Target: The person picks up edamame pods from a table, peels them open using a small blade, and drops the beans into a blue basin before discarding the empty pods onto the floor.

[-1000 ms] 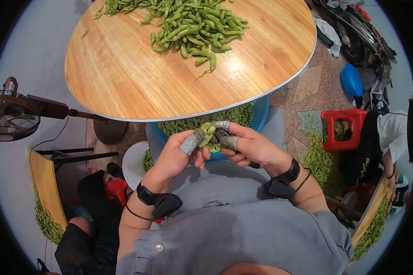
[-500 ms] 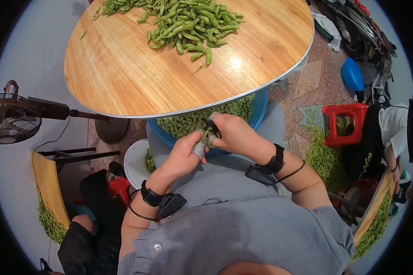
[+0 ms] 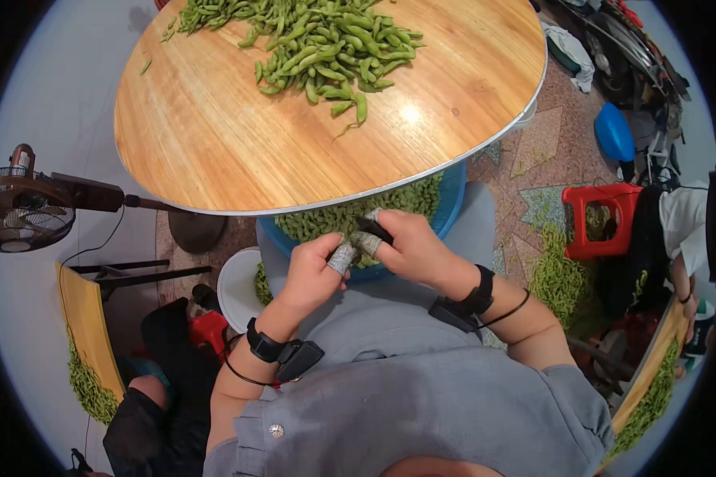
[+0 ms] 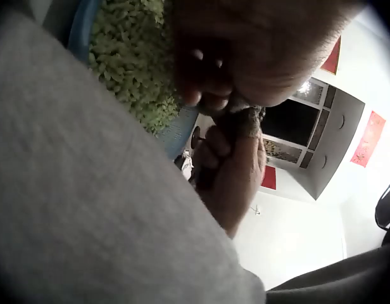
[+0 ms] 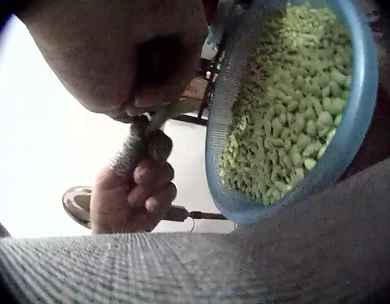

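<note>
My left hand (image 3: 304, 274) and right hand (image 3: 418, 248) meet fingertip to fingertip over the near rim of a blue basin (image 3: 456, 208). Wrapped grey coverings sit on the thumbs and some fingers. The left fingers pinch a green soybean pod, now mostly hidden between the hands. A small black tool (image 3: 383, 230) is gripped in the right hand; its working end is hidden. Shelled green beans (image 5: 296, 107) fill the basin in the right wrist view. In the left wrist view the beans (image 4: 132, 63) lie beside the hands.
A wooden table (image 3: 215, 135) ahead bears a heap of pods (image 3: 326, 56). A white bucket (image 3: 235, 290) stands at the left knee, near a fan (image 3: 24, 203). On the right are a red stool (image 3: 573, 226), pods on the floor (image 3: 557, 278) and another person's arm (image 3: 680, 282).
A pod showed plainly between the fingers a second ago; now the hands cover it. The right hand turned over toward the left, then both shifted slightly.
</note>
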### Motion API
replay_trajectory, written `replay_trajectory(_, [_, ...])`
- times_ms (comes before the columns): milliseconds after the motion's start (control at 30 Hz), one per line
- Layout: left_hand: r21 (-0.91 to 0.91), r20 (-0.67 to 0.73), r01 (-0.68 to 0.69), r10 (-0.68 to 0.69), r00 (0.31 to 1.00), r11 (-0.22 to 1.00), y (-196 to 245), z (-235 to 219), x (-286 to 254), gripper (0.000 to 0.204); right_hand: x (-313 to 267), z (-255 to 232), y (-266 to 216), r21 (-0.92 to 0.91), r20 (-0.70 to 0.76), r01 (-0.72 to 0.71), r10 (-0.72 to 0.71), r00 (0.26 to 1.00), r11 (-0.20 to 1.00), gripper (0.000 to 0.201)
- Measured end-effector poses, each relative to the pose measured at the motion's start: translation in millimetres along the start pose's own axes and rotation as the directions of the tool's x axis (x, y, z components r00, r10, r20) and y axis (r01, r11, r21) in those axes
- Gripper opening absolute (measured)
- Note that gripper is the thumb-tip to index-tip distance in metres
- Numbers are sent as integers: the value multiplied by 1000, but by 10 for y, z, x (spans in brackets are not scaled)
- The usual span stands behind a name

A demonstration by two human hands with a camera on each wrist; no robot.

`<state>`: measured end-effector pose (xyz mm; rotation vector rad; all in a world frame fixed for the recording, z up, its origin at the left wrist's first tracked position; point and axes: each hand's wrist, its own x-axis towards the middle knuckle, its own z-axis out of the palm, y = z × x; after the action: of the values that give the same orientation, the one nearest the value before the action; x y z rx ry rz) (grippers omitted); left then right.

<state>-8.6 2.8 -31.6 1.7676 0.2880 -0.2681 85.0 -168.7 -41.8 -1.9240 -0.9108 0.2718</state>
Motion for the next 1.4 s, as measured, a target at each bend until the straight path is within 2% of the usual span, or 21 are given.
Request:
replay_trajectory(67, [-173,28,27,-23,999,984,54,2,-22,12,-5,-4,2,358,157,-314,275,949,879,15])
replay_trajectory(100, [-175,27,25,-21,999,984,63,6,-23,12,18,-53,-46,356,157,-313,274,949,880,15])
replay_trajectory(167, [-359,126,14,33,992,933,70,21,-31,10,29,-116,-113,624,503,-637,392,770,451,18])
replay_trajectory(200, [-362,126,11,37,991,932,90,21,-20,10,30,-123,-96,622,502,-637,393,770,455,18])
replay_trajectory(267, [-530,185,79,24,982,844,124,9,-2,11,25,-111,-38,733,574,-650,331,749,202,19])
replay_trajectory(400, [-644,144,7,112,983,765,-33,-44,61,13,23,-93,81,669,488,-654,455,745,353,16])
replay_trajectory(433, [-489,65,-11,49,997,872,-44,-103,31,13,-11,-89,161,330,106,-303,283,953,894,14])
replay_trajectory(467, [-317,-26,-7,-1,1000,948,-67,-166,-8,13,-24,-93,202,-269,-97,106,-136,986,957,13])
replay_trajectory(500, [-320,-27,-11,3,1000,947,-103,-225,-53,13,-4,-141,143,-273,-95,108,-139,986,956,13])
replay_trajectory(567, [37,-268,-97,104,958,995,-206,-369,-193,12,54,-315,-117,-203,-16,-50,48,999,978,12])
replay_trajectory(667, [341,-409,117,35,912,933,-460,-700,-481,14,395,-465,-390,-119,-201,37,-61,978,992,14])
replay_trajectory(700, [340,-410,118,34,912,933,-533,-787,-574,14,542,-513,-340,-285,-216,41,-106,971,958,15])
replay_trajectory(767, [611,-440,211,106,892,763,-673,-931,-752,17,897,-545,-236,-358,-272,21,-125,954,933,15])
replay_trajectory(800, [611,-443,213,106,890,762,-670,-947,-805,17,1070,-527,-179,-439,-309,32,-184,933,898,16])
replay_trajectory(867, [753,-505,405,60,861,518,-634,-960,-927,18,1354,-449,30,-482,-320,20,-197,927,876,18])
replay_trajectory(1033, [627,-520,249,159,839,738,-453,-815,-772,19,1296,-409,-106,-486,-326,-115,-57,944,866,18])
replay_trajectory(1133, [352,-332,-30,155,931,936,-182,-580,-474,16,1077,-514,-162,-482,-288,-147,2,958,864,20])
replay_trajectory(1200, [150,-251,-228,260,932,962,57,-334,-238,13,867,-553,-248,0,-136,-256,253,958,967,24])
replay_trajectory(1233, [62,-230,-297,303,925,953,191,-220,-140,14,756,-525,-286,-4,-139,-261,258,956,965,24])
replay_trajectory(1300, [-78,-129,-257,246,961,963,375,-65,24,14,538,-457,-372,359,98,-358,346,933,862,25])
replay_trajectory(1400, [-273,38,-163,180,983,948,386,43,143,18,317,-335,-335,461,40,-328,350,936,824,21])
